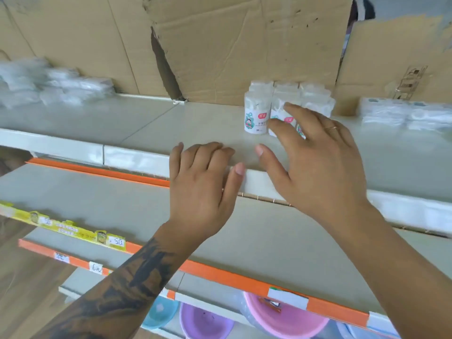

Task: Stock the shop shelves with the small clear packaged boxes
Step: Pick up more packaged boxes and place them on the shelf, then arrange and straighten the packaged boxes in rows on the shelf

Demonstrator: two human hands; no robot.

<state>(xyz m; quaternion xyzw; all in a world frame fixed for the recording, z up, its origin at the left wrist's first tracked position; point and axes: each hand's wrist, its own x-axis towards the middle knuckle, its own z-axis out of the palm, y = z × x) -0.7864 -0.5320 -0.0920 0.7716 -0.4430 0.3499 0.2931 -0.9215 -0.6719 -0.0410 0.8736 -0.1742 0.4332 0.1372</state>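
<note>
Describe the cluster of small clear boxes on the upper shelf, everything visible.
The small clear boxes stand upright in a tight cluster, rows running back toward the cardboard behind. They look like clear plastic tubs with white contents; the front ones carry labels with a pink tag and a teal cartoon figure. They rest on the pale upper shelf. The right hand, fingers spread, covers the front right ones; contact is unclear. The left hand is apart from them.
</note>
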